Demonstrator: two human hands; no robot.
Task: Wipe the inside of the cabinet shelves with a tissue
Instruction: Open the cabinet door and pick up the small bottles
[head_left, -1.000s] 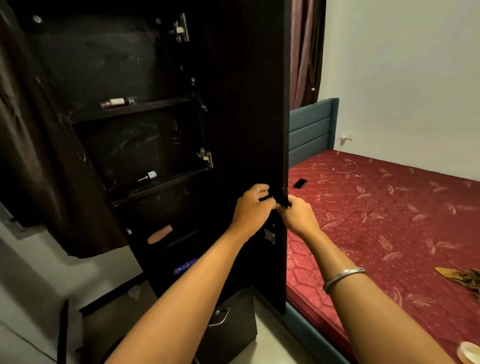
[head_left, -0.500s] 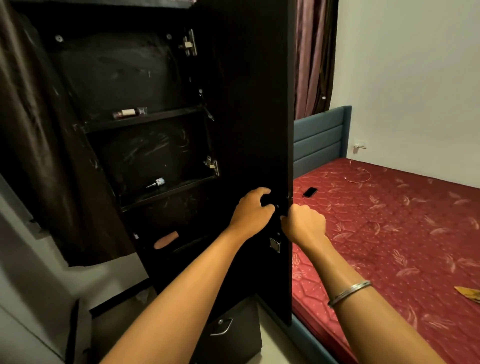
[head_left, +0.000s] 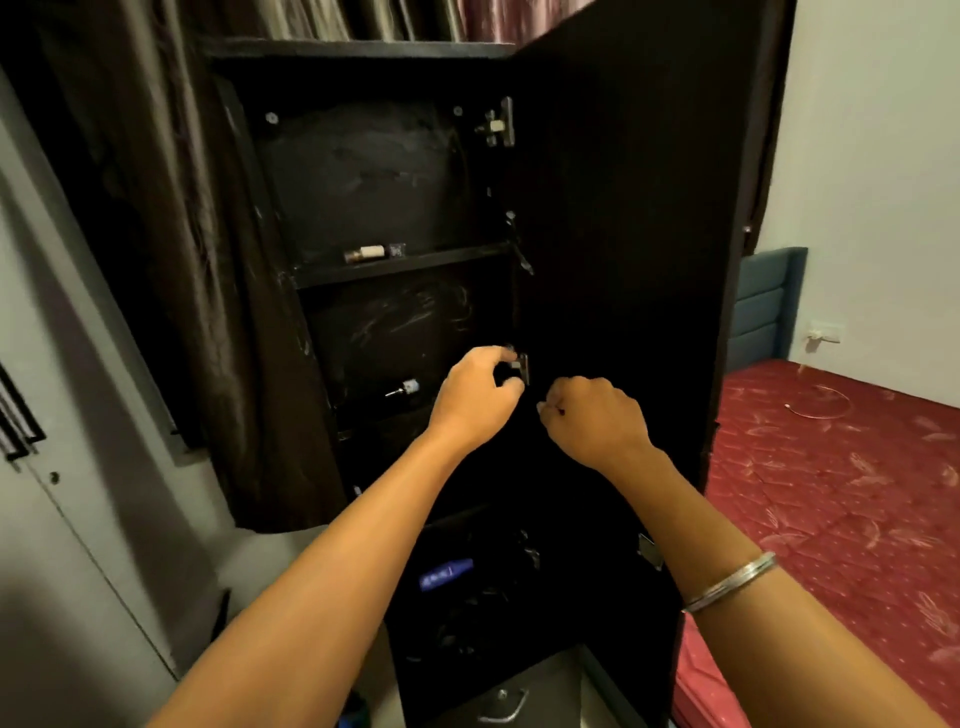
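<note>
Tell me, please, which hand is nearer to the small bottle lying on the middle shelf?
Left. The left hand is just right of the small bottle on the middle shelf, close beside it. The right hand is farther right, before the open door.

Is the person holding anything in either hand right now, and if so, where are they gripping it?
The left hand pinches something small and dark at its fingertips, beside the door hinge; what it is cannot be told. The right hand is curled, apparently empty.

Dim room. Pale wall (head_left: 878, 182) at right, with a socket (head_left: 826, 332) low on it. Red patterned mattress (head_left: 841, 478) meets a blue headboard (head_left: 763, 306). Dark curtains (head_left: 171, 218) hang at left.
</note>
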